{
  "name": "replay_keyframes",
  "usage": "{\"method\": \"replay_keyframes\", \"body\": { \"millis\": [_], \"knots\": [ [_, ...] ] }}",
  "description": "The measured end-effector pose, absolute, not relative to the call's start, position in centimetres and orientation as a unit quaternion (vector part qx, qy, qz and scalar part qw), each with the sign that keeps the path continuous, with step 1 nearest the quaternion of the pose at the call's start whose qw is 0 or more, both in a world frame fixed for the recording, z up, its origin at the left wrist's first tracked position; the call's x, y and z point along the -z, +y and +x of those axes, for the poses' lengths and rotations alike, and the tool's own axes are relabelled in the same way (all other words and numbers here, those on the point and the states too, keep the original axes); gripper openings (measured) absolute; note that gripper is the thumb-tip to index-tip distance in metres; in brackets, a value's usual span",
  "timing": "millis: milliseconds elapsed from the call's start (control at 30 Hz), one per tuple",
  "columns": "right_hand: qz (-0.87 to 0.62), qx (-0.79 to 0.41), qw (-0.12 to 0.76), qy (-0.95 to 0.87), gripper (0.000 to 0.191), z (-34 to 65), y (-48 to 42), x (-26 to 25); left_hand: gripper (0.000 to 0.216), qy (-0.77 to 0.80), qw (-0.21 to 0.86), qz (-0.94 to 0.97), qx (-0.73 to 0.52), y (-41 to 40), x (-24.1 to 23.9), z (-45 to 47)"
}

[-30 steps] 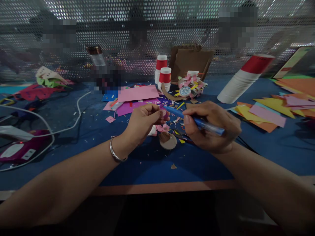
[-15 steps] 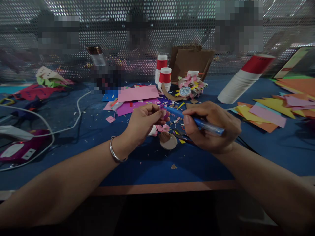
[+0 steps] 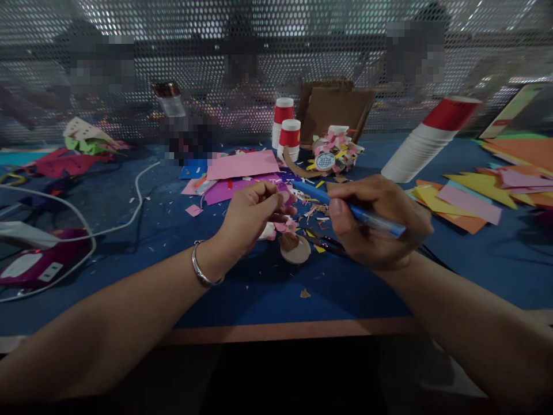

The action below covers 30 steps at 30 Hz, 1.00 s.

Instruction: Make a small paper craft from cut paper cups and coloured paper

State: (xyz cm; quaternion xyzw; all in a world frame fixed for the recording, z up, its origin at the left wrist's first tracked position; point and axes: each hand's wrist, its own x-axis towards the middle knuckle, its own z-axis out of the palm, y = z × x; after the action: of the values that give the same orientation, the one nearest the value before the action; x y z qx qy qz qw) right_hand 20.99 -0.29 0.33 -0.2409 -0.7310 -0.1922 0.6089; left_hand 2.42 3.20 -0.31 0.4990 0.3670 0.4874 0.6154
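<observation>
A small piece of purple paper (image 3: 283,188) is pinched between the thumb and fingers of my left hand (image 3: 253,216), partly hidden by them. My right hand (image 3: 382,222) is closed around a blue pen (image 3: 311,192) with a clear rear part, its front end pointing left. A small gap separates the pen from the purple paper. Below the hands lie pink paper pieces (image 3: 285,225) and a round pale disc (image 3: 298,253) with a torn brown patch. Dark scissors (image 3: 322,237) lie partly behind my right hand.
Pink paper (image 3: 242,165) and scraps lie beyond my hands. Behind them stand red-and-white paper cups (image 3: 289,135), a decorated paper piece (image 3: 337,153) and cardboard (image 3: 334,112). A tall cup stack (image 3: 425,141) leans right, near coloured sheets (image 3: 458,202). A white cable (image 3: 138,190) and purple device (image 3: 43,259) lie left.
My right hand has shifted slightly right, drawing the pen away from the purple paper. My left hand stays in nearly the same place, still pinching the paper.
</observation>
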Motion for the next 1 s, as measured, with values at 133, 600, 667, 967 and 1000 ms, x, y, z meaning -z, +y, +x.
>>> {"method": "replay_keyframes", "body": {
  "millis": [133,600,667,967,1000],
  "knots": [
    [-0.236,0.200,0.621,-0.720,0.019,21.2,0.2,0.1,0.024,0.357,0.638,0.475,-0.491,2.9,-0.4,2.3],
    [-0.318,0.111,0.606,-0.720,0.010,20.8,0.0,0.1,0.018,0.234,0.702,0.503,-0.447,1.7,-0.9,2.9],
    [-0.315,0.106,0.611,-0.718,0.011,20.8,-0.1,0.1,0.017,0.243,0.677,0.522,-0.458,1.8,-0.7,2.9],
    [-0.338,0.101,0.609,-0.711,0.012,20.8,-0.5,-0.2,0.012,0.315,0.574,0.513,-0.555,2.4,-0.4,2.4],
    [-0.338,0.101,0.608,-0.711,0.012,20.8,-0.5,-0.3,0.011,0.314,0.577,0.513,-0.553,2.4,-0.5,2.4]
  ]
}}
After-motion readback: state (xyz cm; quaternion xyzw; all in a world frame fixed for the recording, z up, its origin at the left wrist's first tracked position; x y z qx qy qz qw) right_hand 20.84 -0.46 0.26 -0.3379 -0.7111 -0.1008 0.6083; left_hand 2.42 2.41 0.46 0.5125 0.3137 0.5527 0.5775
